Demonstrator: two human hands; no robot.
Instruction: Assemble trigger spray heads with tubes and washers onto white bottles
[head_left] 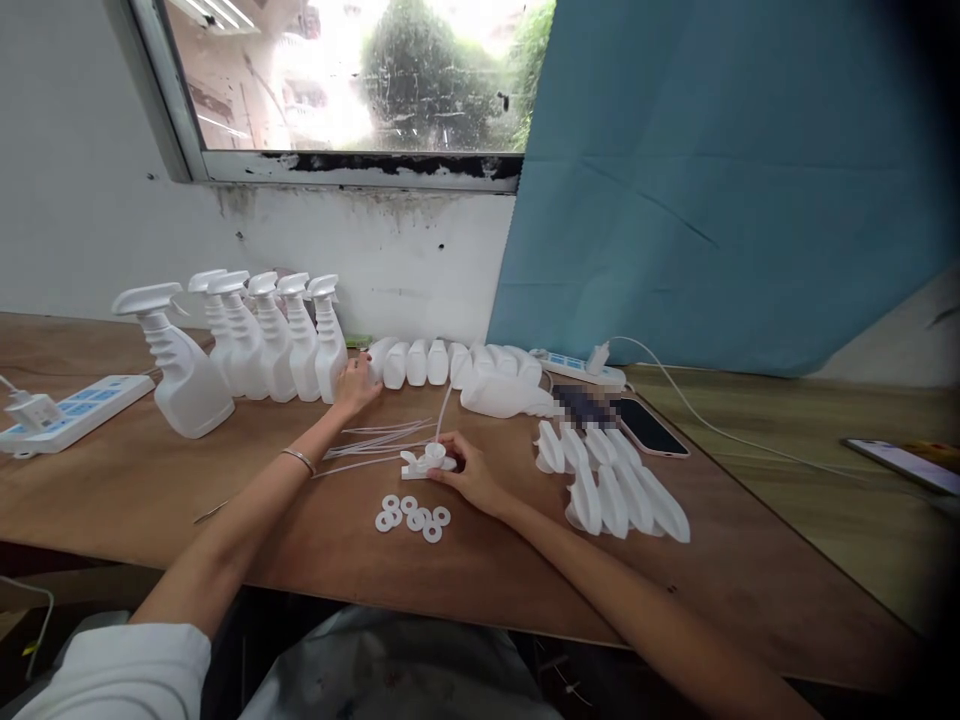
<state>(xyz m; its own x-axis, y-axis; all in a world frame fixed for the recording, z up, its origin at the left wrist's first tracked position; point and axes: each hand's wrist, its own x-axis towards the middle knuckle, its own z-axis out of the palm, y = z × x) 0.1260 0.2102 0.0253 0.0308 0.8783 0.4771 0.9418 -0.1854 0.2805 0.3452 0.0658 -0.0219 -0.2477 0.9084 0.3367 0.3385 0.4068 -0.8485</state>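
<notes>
My left hand (357,386) reaches forward and touches the first of a row of white bottles lying on their sides (442,362), next to a line of upright spray bottles (270,335). My right hand (469,472) rests on the wooden table (150,490) and holds a white spray trigger head (427,460) whose thin dip tube points up and away. Several loose white dip tubes (375,440) lie between my hands. Several white ring washers (412,518) lie just in front of the trigger head.
Several white trigger heads (615,485) lie in a pile at the right. A phone (649,427) and a power strip (577,368) lie behind them. Another power strip (67,412) is at far left, another phone (904,465) at far right. Wall, window, blue sheet behind.
</notes>
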